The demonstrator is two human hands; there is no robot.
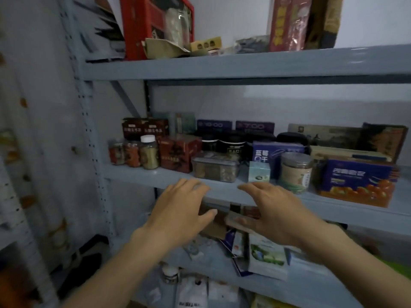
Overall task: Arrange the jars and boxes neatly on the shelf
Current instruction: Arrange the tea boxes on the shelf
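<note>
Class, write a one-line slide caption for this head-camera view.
Both open hands, left hand and right hand, reach toward the middle shelf crowded with jars and boxes.

A pale curtain with small orange marks [24, 152] is hanging along my left, beside the perforated grey upright [89, 121] of the rack. A white wall [367, 21] is showing behind everything, greyer lower down. Something dark [86, 265] is lying low on the left, too blurred to identify. A patch of bright green [395, 266] is peeking in at my lower right edge.
</note>
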